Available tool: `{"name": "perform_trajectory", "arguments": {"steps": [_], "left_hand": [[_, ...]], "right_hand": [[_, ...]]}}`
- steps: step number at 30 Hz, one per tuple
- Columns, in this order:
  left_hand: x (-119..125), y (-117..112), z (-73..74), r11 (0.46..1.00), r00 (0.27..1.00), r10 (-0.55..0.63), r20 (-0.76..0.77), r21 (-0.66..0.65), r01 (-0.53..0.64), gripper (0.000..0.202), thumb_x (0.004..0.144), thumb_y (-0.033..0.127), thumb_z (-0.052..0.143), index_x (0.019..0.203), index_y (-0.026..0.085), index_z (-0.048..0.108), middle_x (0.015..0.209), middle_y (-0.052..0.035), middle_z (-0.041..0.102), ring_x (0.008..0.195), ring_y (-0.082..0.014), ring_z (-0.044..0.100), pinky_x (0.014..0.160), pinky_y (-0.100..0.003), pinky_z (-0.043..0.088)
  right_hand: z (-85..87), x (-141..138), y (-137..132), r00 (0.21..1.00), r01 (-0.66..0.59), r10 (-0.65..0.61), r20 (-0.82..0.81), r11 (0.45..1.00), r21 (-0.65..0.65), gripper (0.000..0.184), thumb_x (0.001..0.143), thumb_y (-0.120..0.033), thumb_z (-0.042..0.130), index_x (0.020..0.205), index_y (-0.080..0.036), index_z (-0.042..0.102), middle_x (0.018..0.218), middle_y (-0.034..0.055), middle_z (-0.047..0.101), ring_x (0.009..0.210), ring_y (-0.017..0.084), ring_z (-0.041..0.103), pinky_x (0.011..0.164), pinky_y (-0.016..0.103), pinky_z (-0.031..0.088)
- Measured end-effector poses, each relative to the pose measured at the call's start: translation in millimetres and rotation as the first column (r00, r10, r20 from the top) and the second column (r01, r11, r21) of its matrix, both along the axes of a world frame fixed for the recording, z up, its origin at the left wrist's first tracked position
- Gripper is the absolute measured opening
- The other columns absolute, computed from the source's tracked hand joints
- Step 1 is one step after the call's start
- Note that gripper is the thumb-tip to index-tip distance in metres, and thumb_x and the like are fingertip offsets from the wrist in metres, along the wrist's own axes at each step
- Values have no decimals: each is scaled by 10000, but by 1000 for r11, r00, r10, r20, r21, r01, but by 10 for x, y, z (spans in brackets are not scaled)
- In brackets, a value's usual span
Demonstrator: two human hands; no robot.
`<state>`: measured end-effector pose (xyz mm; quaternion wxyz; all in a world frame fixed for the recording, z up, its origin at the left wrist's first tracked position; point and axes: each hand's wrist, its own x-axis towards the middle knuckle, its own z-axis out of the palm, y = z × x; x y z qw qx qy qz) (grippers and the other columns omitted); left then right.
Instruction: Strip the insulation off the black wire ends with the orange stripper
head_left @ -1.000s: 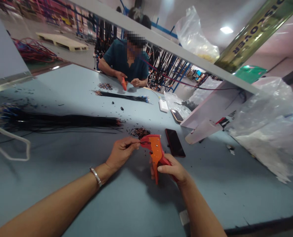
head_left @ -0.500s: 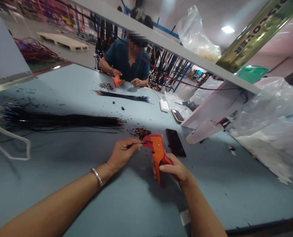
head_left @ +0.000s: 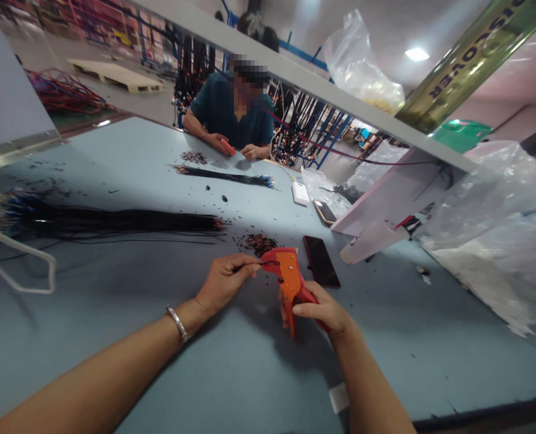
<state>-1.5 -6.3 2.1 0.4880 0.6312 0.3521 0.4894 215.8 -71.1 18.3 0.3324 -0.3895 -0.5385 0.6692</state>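
Note:
My right hand (head_left: 317,310) is wrapped round the handles of an orange and red wire stripper (head_left: 288,274), its head tilted up and to the left. Pinched between the fingertips of my left hand (head_left: 229,280) is a thin black wire (head_left: 264,263), whose end sits at the stripper's jaws. Most of that wire is hidden by my fingers. Just behind the tool lies a pile of cut insulation bits (head_left: 258,243). To the left, a long bundle of black wires (head_left: 127,220) with coppery ends stretches across the blue-grey table (head_left: 181,386).
A dark phone (head_left: 322,262) lies right of the stripper. Across the table a co-worker (head_left: 234,114) holds an orange tool (head_left: 227,147) near a smaller wire bundle (head_left: 225,176). A white bent rod (head_left: 46,290) crosses the left side. Plastic bags (head_left: 494,223) lie at right, below a shelf beam (head_left: 313,84).
My hands and the wire stripper have barely moved; the stripper's head has dipped very slightly. Across the table, the co-worker's orange tool has turned and shifted right, closer to their other hand.

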Motion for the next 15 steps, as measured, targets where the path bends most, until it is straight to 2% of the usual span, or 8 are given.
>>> {"name": "perform_trajectory", "arguments": {"steps": [6,15], "left_hand": [[-20,-7,28,1000,999,-26,-21,-1,26,140,754,257,643,665,162,694,561,18,626,495,-86,499,512,-194,426],[-33,-7,2,998,998,-62,-21,-1,62,125,754,259,639,704,162,700,558,15,595,467,-72,434,455,-187,374]], "right_hand": [[24,21,-15,1000,-4,4,-1,1000,-27,328,712,-347,731,891,-103,606,717,55,649,600,180,629,534,295,529],[65,23,-31,999,8,-7,36,1000,-25,295,716,-351,725,836,-119,588,614,17,623,480,147,587,414,241,481]]}}
